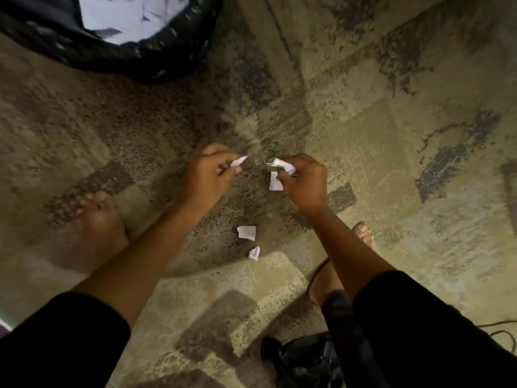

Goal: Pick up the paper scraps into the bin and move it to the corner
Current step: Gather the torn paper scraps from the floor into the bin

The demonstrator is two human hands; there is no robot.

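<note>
My left hand (pixel 208 177) is closed on a small white paper scrap (pixel 238 162) just above the carpet. My right hand (pixel 303 182) grips a crumpled white scrap (pixel 282 164), and a flat scrap (pixel 274 182) shows at its fingertips; whether that one is held or lying on the floor I cannot tell. Two more white scraps lie on the carpet nearer to me, one larger (pixel 247 232) and one small and folded (pixel 254 252). The bin (pixel 156 56), lined with a black bag and holding white paper, stands at the top left, beyond my left hand.
Patterned beige and grey carpet (pixel 377 135) covers the floor. My bare left foot (pixel 95 228) and the toes of my right foot (pixel 363 233) flank the scraps. A black bag-like object (pixel 305 362) and a thin black cable (pixel 498 329) lie at the bottom right.
</note>
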